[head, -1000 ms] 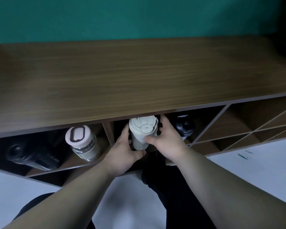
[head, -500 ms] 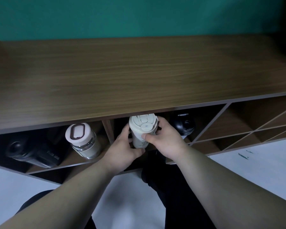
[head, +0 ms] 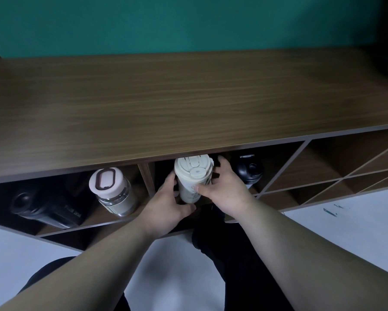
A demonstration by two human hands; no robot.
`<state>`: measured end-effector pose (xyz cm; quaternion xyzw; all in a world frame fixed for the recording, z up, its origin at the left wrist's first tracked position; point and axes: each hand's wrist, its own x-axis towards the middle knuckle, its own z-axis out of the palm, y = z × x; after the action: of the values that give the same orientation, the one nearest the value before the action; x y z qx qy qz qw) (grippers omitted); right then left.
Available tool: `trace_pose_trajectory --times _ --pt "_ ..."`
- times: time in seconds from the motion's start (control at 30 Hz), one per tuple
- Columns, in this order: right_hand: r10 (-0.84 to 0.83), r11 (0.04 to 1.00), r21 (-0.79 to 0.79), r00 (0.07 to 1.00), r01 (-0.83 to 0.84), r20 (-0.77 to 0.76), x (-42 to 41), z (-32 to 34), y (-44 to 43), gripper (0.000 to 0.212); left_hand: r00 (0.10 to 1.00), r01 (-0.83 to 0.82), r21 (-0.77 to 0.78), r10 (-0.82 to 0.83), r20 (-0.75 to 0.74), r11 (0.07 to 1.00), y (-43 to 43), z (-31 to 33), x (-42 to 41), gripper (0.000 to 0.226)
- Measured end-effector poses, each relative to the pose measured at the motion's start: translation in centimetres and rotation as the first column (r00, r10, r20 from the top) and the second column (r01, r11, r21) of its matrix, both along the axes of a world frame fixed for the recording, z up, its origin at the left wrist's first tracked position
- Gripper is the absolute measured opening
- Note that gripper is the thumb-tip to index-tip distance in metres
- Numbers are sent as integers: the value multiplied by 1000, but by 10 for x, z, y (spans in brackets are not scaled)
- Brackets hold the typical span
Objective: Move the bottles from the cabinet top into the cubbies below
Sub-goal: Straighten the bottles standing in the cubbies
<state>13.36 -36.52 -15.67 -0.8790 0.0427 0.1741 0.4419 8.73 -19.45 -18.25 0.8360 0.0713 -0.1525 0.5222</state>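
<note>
A cream tumbler [head: 192, 177] with a flip lid stands at the mouth of the middle cubby, just under the cabinet top [head: 188, 104]. My left hand [head: 168, 205] cups its lower left side and base. My right hand [head: 224, 187] grips its right side, thumb across the front. A glass bottle with a pink lid [head: 112, 191] stands in the cubby to the left, beside a black bottle [head: 45, 206] lying on its side. Another black bottle [head: 248, 169] stands to the right of the tumbler in the same cubby.
A thin wooden divider [head: 147, 179] separates the left and middle cubbies. To the right are diagonal-partitioned compartments [head: 323, 173]. A green wall [head: 188, 21] backs the cabinet. Pale floor [head: 345, 225] and my dark trousers [head: 244, 254] lie below.
The tumbler has shifted slightly up and inward under the cabinet top. My right hand's fingers have spread a little along its right side; both hands still hold it.
</note>
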Motion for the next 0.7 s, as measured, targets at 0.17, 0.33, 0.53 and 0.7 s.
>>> trace_pose_trajectory --times 0.17,0.33,0.53,0.7 --pt "50 980 -178 980 -85 -190 -25 22 -4 45 986 82 54 -73 -147 995 13 10 -22 98" --pt "456 818 -157 790 -554 -410 -64 30 29 29 967 167 151 -133 -217 974 56 18 -54 52" --pt "461 881 23 848 -472 -260 -78 25 108 80 970 -26 251 85 -227 968 124 15 -79 77" --pt "377 926 66 922 -372 -90 -71 25 156 81 949 -201 216 245 -201 956 154 24 -79 55"
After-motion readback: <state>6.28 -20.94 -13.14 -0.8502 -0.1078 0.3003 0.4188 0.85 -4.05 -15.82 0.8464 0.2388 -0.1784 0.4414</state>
